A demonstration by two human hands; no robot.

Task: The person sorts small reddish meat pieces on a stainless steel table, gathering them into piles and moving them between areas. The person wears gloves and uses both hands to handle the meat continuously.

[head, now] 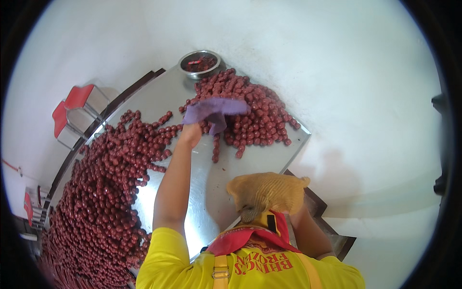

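Note:
My left hand (192, 134) reaches over the metal table and grips a purple cloth (216, 108), whose folds hide the fingers. The cloth hangs over the near side of a heap of linked, round, dark red sausages (258, 112). Closer to my body, my right hand (295, 213) holds a bunched yellow-brown ribbed cloth (269, 191) with a dark patch on its lower part. That cloth covers most of the right hand. Below the purple cloth, a short sausage string (216, 149) lies on the tabletop (191, 188).
A much larger sausage heap (104, 195) fills the left side of the table. At the back, a steel bowl (199, 65) holds dark red pieces and a red-and-white item. Red chairs (77, 96) stand beyond the left edge. A white wall (325, 90) borders the far right.

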